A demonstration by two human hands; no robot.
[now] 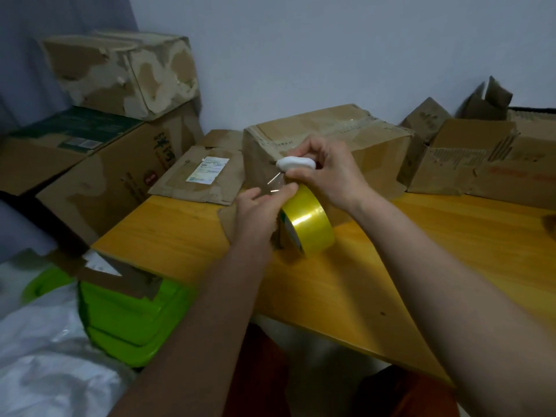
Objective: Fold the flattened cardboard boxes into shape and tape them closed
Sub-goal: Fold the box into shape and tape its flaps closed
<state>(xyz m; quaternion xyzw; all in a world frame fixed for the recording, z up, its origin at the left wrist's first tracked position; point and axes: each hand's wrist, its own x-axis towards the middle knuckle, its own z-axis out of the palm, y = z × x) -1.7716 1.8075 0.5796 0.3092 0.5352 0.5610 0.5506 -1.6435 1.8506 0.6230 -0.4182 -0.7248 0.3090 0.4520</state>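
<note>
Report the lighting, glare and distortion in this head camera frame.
Head view: dim, bluish light; glare streaks the yellow tape roll gripped by the left hand; the wide lens bows the table edge; soft blur on the right hand and distant boxes.

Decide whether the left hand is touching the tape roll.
Touching: the head view shows the left hand gripping the yellow tape roll at its side.
</note>
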